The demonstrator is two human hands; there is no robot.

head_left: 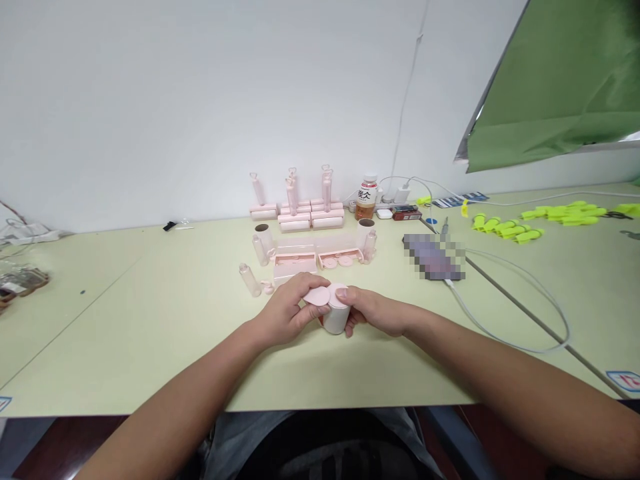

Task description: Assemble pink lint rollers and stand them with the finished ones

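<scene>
Over the near part of the table, my right hand is closed around a white roll. Its thumb presses on a flat pink disc that covers the roll's top end. From the left, my left hand pinches a pink teardrop-shaped cap between thumb and fingers. This cap is right beside the disc; whether they are joined I cannot tell. Just beyond my hands lie two open pink cases, one with round pink parts in it. A clear small bottle lies to their left.
Finished-looking pink rollers stand by the wall, near a labelled bottle. Two more white rolls stand ahead. At right are a phone on a white cable and several neon-yellow pieces. A plastic bag lies far left.
</scene>
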